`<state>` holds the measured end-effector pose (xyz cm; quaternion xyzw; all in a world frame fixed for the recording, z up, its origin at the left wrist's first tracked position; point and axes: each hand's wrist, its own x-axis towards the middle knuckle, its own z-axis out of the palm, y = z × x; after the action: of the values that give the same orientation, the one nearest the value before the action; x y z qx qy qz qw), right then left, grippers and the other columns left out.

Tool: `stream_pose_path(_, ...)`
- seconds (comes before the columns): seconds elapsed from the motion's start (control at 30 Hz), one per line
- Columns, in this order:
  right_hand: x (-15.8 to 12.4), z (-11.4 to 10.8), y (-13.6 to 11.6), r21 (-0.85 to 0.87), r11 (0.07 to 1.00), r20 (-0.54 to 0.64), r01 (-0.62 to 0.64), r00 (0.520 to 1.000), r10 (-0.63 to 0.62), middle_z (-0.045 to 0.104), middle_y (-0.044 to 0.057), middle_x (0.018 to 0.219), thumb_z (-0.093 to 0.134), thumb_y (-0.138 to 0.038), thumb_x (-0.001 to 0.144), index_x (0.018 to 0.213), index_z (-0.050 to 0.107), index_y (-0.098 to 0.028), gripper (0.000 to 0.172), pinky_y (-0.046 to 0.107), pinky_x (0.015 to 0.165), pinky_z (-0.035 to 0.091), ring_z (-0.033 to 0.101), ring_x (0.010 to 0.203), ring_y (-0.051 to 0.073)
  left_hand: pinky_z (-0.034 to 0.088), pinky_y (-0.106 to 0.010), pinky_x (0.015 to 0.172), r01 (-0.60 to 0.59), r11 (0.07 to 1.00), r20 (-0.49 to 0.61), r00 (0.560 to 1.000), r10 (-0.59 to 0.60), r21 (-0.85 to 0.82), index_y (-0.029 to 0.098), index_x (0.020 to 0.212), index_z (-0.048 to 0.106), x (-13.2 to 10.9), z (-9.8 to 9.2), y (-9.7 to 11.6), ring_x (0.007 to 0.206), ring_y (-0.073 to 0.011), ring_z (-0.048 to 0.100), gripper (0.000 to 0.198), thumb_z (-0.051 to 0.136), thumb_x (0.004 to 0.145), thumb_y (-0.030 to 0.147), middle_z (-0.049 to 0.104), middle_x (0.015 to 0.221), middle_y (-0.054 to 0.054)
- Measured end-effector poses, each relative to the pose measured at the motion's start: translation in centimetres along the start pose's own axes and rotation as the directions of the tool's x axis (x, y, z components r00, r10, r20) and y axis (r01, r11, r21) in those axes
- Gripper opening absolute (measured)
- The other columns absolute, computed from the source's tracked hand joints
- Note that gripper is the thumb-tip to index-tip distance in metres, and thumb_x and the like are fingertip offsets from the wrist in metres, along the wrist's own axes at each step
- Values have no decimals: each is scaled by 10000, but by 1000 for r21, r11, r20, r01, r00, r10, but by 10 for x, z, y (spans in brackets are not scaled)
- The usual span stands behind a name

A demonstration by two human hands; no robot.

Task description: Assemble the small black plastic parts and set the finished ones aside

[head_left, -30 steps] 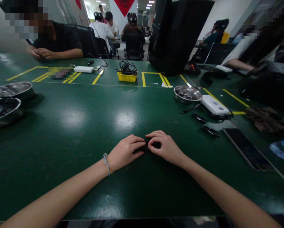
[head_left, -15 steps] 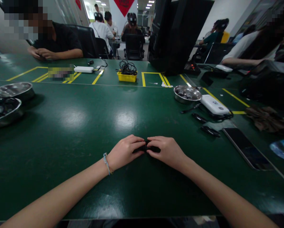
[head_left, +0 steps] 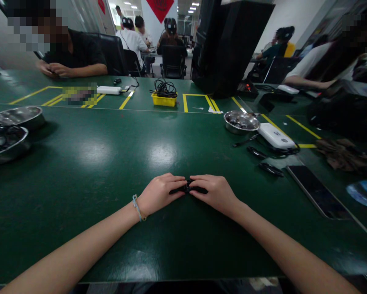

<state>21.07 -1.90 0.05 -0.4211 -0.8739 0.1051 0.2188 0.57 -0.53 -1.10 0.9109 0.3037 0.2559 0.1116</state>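
A small black object (head_left: 187,188) is between my two hands, low over the green table (head_left: 110,228) near its middle. My left hand (head_left: 163,192), with a light blue bracelet at its wrist, grips the left end between fingers and thumb. On the other side, my right hand (head_left: 212,192) pinches the right end the same way. The fingertips of both hands nearly meet around it. Most of the object is covered by fingers, so its exact kind cannot be made out.
Metal bowls (head_left: 25,141) with black cables stand at the left, and another bowl (head_left: 241,130) with small parts at the right. Beside it lie a white power bank (head_left: 277,136), bundled black cables (head_left: 271,169) and a phone (head_left: 318,192). Across sits a person (head_left: 79,53).
A bit more of the black object shows between my fingertips now. Both hands keep nearly the same place and grip.
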Motion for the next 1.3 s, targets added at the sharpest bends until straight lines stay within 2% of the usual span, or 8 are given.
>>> stream_pose_path(0.43,4,8,6,-16,997,-56,72,996,-72,647,56,1036,516,-273,798,896,662,-204,188,304,799,486,612,919,175,503,-309,769,-40,997,-40,998,43,68,152,1031,608,-3,-1,-7,860,-165,593,242,548,805,213,629,1037,-78)
stream_pose_path(0.57,16,18,9,-3,995,-79,101,992,-101,636,52,1059,502,-283,807,908,659,-210,201,307,810,478,604,933,172,507,-325,759,-40,990,-39,998,46,136,158,1037,607,-4,-9,-17,841,-169,598,245,525,819,233,623,1039,-90)
stream_pose_path(0.7,43,33,4,4,989,-101,145,984,-144,635,40,1061,493,-293,812,914,656,-221,205,291,812,472,600,939,162,506,-327,765,-21,978,-50,998,32,206,161,1031,611,-13,-26,-34,866,-178,597,240,505,831,241,626,1028,-90)
stream_pose_path(0.93,115,76,-34,8,960,-51,281,959,-280,615,21,1084,458,-307,835,955,632,-231,225,283,844,442,566,973,157,498,-348,787,161,941,-92,986,-139,298,168,1036,607,-66,-70,-70,895,-186,589,276,462,848,308,617,1054,-87)
stream_pose_path(1.03,133,88,-51,13,951,-27,309,951,-309,572,28,1150,449,-266,835,1034,591,-236,247,298,880,423,513,1051,160,492,-349,799,234,918,-123,971,-204,319,194,1052,596,-88,-84,-85,898,-183,589,285,465,841,333,618,1054,-70)
stream_pose_path(1.17,128,85,-53,61,960,-58,273,961,-269,523,63,1207,455,-210,813,1158,505,-184,350,316,956,371,429,1138,164,488,-359,782,336,834,-175,941,-288,437,179,1012,617,-102,-102,-103,878,-202,595,306,441,845,365,621,1036,-88)
stream_pose_path(1.3,101,65,-33,64,978,-79,199,978,-194,535,74,1186,460,-196,792,1160,500,-159,372,338,989,348,425,1144,167,466,-350,803,497,679,-219,862,-456,540,134,1052,589,-109,-120,-105,937,-218,562,377,380,870,389,582,1078,-100)
